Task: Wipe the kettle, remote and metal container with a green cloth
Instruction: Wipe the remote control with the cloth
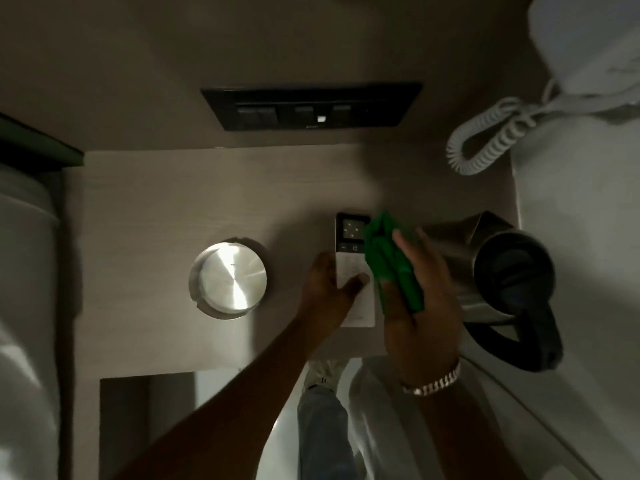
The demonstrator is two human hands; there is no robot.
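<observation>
A white remote (353, 261) with a dark screen lies flat on the wooden bedside table (156, 209). My left hand (327, 292) grips its lower half, thumb on top. My right hand (420, 306) holds a bunched green cloth (391, 261) against the remote's right edge. A steel kettle (485, 271) with a black lid and handle stands just right of my right hand. A round metal container (228, 278) with a brushed lid sits to the left of the remote, apart from both hands.
A black switch panel (311, 109) is set in the wall behind the table. A white coiled phone cord (491, 140) hangs at the back right. Bedding (24, 271) lies along the left. My legs and the floor show below the table's front edge.
</observation>
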